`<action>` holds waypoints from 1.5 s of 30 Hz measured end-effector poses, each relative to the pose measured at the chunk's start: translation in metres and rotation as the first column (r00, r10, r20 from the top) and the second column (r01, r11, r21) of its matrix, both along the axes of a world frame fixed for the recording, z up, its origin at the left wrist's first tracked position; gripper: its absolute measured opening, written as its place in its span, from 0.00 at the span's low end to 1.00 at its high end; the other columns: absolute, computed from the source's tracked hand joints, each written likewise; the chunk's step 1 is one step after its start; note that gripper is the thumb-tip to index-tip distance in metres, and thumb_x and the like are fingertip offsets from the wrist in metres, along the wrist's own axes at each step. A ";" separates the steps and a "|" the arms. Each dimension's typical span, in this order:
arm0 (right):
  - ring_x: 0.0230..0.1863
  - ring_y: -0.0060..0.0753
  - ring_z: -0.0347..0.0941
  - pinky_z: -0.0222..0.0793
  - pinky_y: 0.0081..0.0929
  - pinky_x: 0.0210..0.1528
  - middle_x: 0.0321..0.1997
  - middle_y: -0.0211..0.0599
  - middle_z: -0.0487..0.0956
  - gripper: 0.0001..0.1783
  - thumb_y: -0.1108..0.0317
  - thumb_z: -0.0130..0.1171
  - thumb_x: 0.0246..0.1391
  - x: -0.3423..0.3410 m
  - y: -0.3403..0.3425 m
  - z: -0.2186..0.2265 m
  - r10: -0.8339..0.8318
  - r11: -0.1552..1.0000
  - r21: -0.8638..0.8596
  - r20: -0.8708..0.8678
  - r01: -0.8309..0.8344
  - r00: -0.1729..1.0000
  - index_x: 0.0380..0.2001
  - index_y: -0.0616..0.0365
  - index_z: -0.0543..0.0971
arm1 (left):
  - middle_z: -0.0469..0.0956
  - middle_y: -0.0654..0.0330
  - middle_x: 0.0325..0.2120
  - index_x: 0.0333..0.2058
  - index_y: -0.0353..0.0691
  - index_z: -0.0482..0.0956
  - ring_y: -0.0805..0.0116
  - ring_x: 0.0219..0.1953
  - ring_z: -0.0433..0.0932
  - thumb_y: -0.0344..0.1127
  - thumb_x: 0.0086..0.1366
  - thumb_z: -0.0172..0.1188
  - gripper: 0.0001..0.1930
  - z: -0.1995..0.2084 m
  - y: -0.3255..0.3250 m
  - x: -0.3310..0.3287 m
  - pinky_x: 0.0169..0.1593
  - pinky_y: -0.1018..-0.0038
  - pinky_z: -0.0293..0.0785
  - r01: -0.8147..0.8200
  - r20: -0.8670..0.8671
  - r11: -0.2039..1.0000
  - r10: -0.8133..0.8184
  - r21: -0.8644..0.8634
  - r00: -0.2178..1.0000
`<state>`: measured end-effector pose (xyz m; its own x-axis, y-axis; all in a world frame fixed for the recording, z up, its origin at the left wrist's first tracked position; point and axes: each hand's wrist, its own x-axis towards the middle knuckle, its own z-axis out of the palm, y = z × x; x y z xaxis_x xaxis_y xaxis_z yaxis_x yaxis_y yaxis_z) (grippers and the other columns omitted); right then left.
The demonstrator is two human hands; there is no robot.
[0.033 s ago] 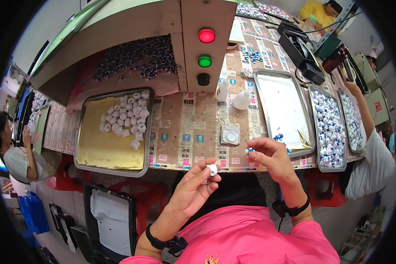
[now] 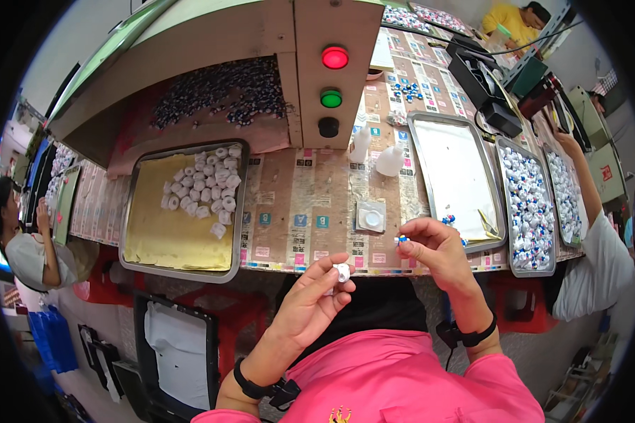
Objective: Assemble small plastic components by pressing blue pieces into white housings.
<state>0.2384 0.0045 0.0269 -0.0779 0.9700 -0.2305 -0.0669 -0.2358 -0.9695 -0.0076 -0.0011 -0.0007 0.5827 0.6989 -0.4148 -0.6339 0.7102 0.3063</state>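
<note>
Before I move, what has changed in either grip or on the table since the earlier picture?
Nothing visibly changed apart from a very slight shift of the view; nothing was taken or let go. The left grip still holds a white rounded piece, the right grip a small blue-and-white piece. The gold-lined tray and white-lined tray stayed put.

In your left hand (image 2: 309, 295), the piece (image 2: 343, 271) is white. In your right hand (image 2: 441, 255), the small part (image 2: 403, 240) is blue and white.

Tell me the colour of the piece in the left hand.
The piece is white; head view shows it.
</note>
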 end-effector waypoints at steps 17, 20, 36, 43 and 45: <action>0.31 0.41 0.75 0.70 0.31 0.33 0.29 0.39 0.78 0.07 0.76 0.63 0.42 -0.028 0.044 -0.012 -0.198 0.859 0.454 0.719 -0.235 0.666 0.29 0.60 0.81 | 0.74 0.60 0.40 0.51 0.38 0.68 0.73 0.38 0.73 0.32 0.65 0.54 0.16 -0.006 -0.002 -0.005 0.40 0.78 0.72 -0.022 -0.002 0.999 0.022 0.043 1.000; 0.31 0.41 0.75 0.70 0.31 0.33 0.30 0.39 0.78 0.07 0.76 0.63 0.42 -0.027 0.044 -0.013 -0.173 0.885 0.415 0.716 -0.212 0.677 0.29 0.59 0.81 | 0.74 0.61 0.39 0.51 0.38 0.68 0.73 0.38 0.73 0.33 0.65 0.54 0.17 -0.004 0.000 -0.006 0.40 0.78 0.72 -0.025 0.012 0.999 0.024 0.028 1.000; 0.36 0.20 0.73 0.68 0.16 0.37 0.35 0.35 0.78 0.09 0.75 0.65 0.47 -0.040 -0.002 0.007 0.029 0.951 0.296 0.198 -0.088 0.980 0.33 0.64 0.80 | 0.77 0.62 0.39 0.52 0.40 0.69 0.74 0.40 0.76 0.30 0.65 0.54 0.16 -0.004 0.003 0.012 0.42 0.79 0.73 -0.004 -0.020 1.000 0.004 0.022 1.000; 0.35 0.20 0.74 0.69 0.15 0.36 0.35 0.34 0.78 0.08 0.75 0.65 0.48 -0.040 -0.008 0.004 0.038 0.978 0.201 0.111 -0.060 0.993 0.34 0.63 0.81 | 0.76 0.61 0.39 0.49 0.39 0.72 0.72 0.40 0.76 0.28 0.63 0.56 0.15 -0.005 0.002 0.016 0.42 0.79 0.76 0.003 -0.019 0.999 -0.002 0.044 1.000; 0.34 0.20 0.74 0.70 0.15 0.35 0.35 0.35 0.78 0.08 0.75 0.65 0.48 -0.039 -0.008 0.004 0.046 0.978 0.194 0.135 -0.072 0.990 0.34 0.63 0.81 | 0.77 0.60 0.39 0.49 0.39 0.72 0.72 0.39 0.77 0.28 0.63 0.57 0.15 -0.003 0.002 0.015 0.42 0.79 0.76 0.005 -0.038 0.999 -0.003 0.049 0.999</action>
<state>0.1997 -0.0040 0.0305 -0.1180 0.9919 -0.0463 0.0703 -0.0381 -0.9968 0.0076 0.0005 -0.0036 0.5699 0.7168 -0.4017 -0.6187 0.6960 0.3643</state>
